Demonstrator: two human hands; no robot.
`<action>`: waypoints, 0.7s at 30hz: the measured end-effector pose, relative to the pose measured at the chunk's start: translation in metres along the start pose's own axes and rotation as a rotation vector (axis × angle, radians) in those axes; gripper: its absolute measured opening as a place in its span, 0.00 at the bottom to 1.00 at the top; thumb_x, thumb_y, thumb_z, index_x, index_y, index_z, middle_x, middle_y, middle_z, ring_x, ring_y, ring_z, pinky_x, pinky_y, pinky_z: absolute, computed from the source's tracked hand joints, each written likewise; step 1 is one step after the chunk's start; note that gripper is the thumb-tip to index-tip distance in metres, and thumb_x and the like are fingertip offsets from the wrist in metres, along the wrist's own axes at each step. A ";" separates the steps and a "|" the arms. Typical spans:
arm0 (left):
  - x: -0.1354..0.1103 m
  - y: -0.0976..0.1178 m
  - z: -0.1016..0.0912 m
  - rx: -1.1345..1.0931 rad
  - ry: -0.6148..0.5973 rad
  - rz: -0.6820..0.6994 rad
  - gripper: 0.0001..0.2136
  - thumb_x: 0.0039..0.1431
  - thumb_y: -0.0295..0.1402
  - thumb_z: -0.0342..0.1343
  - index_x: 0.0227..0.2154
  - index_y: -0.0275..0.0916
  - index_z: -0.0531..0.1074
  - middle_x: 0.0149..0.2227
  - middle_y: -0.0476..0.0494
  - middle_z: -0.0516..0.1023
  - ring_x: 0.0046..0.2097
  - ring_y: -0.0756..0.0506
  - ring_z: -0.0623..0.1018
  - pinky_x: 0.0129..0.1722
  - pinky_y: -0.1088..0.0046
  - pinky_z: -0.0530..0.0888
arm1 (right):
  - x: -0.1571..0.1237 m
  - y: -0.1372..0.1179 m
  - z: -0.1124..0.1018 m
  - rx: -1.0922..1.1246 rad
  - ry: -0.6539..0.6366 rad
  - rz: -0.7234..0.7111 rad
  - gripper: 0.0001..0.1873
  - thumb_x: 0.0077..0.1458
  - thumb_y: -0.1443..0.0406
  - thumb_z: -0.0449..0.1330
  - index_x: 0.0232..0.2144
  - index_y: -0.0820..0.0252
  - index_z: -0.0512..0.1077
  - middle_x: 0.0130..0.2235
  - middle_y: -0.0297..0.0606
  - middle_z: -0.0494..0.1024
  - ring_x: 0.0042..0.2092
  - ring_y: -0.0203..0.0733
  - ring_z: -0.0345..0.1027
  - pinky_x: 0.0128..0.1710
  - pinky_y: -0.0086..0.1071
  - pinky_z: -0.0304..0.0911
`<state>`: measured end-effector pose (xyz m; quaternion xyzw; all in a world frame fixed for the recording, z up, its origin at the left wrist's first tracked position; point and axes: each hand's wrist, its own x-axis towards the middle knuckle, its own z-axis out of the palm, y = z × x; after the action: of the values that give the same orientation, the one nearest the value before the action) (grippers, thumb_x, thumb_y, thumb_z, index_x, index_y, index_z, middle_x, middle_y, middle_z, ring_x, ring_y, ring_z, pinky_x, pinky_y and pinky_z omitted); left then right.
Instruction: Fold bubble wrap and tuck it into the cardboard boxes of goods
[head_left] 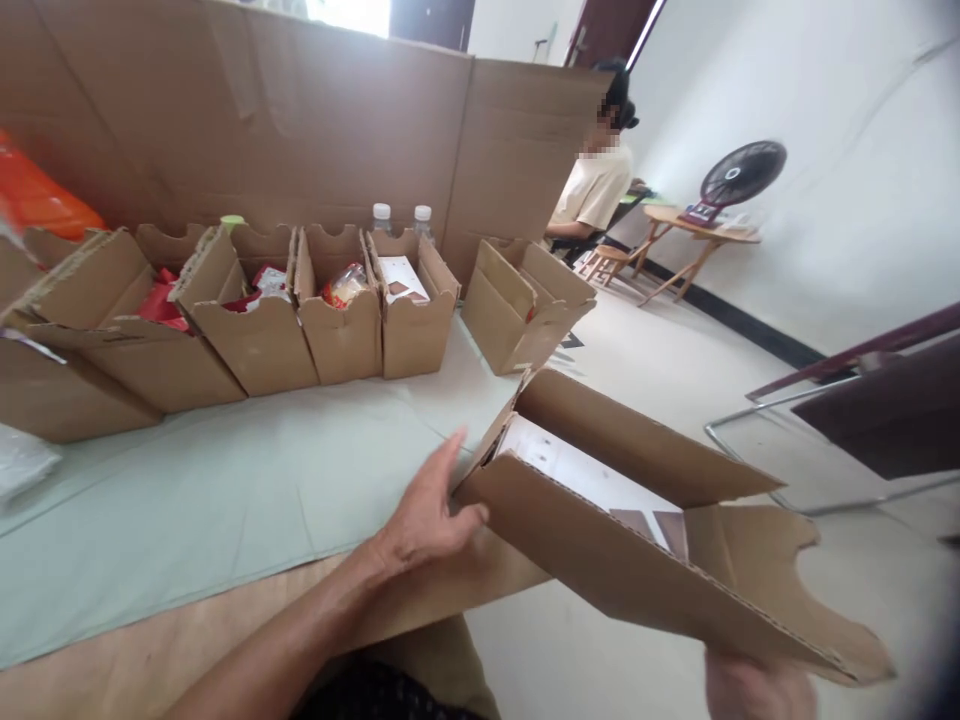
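A long, open-topped cardboard box [592,540] is tilted in front of me, past the table's right edge. Inside it lies a white carton [585,465] with brown patches at one end. My left hand [431,510] grips the box's left end, thumb against the near side and index finger stretched along the end. Under the right end, my right hand [757,688] supports the box; most of its fingers are hidden beneath the cardboard.
Several cardboard bins [341,335] holding packets stand in a row on the green cloth [247,480]. Another box [499,315] stands right of the row. A tall cardboard panel [337,130] rises behind. Beyond are a seated person [600,190], a fan [742,175] and a metal-framed chair [862,420].
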<state>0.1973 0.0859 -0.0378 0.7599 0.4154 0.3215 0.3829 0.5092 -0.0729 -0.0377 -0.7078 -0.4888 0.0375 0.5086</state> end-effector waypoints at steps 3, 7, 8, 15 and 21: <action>-0.013 0.020 0.004 0.025 -0.023 0.017 0.43 0.60 0.32 0.59 0.75 0.44 0.48 0.72 0.38 0.64 0.70 0.31 0.68 0.66 0.49 0.73 | 0.009 -0.003 0.018 -0.030 -0.094 0.021 0.25 0.48 0.48 0.72 0.46 0.54 0.81 0.43 0.45 0.85 0.47 0.65 0.80 0.42 0.49 0.78; -0.030 0.012 -0.016 -0.121 0.154 -0.090 0.32 0.63 0.33 0.56 0.70 0.40 0.59 0.64 0.36 0.75 0.63 0.33 0.75 0.60 0.52 0.77 | 0.045 -0.040 0.076 0.103 -0.137 -0.057 0.19 0.47 0.48 0.73 0.32 0.56 0.80 0.33 0.42 0.84 0.36 0.56 0.79 0.34 0.42 0.76; -0.032 0.005 -0.027 -0.179 0.218 -0.119 0.28 0.65 0.34 0.55 0.67 0.39 0.62 0.61 0.35 0.77 0.61 0.34 0.77 0.58 0.54 0.78 | 0.056 -0.054 0.096 0.150 -0.202 -0.095 0.20 0.47 0.47 0.73 0.30 0.56 0.80 0.31 0.42 0.83 0.35 0.55 0.79 0.33 0.42 0.75; -0.020 -0.039 -0.124 -0.116 0.594 -0.195 0.22 0.66 0.34 0.51 0.62 0.38 0.66 0.57 0.37 0.79 0.56 0.40 0.78 0.55 0.60 0.77 | 0.099 -0.135 0.238 0.325 -0.473 -0.159 0.26 0.48 0.45 0.68 0.39 0.58 0.76 0.37 0.43 0.83 0.38 0.51 0.76 0.35 0.41 0.72; -0.031 -0.060 -0.146 0.082 0.457 -0.334 0.28 0.59 0.31 0.53 0.63 0.29 0.66 0.55 0.29 0.80 0.52 0.36 0.81 0.54 0.55 0.79 | 0.073 -0.108 0.261 0.112 -0.537 -0.118 0.21 0.48 0.45 0.65 0.38 0.51 0.76 0.35 0.43 0.82 0.34 0.59 0.78 0.30 0.48 0.70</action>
<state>0.0422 0.1264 -0.0215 0.6036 0.6231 0.3998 0.2958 0.3324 0.1594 -0.0488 -0.6135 -0.6437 0.2209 0.4006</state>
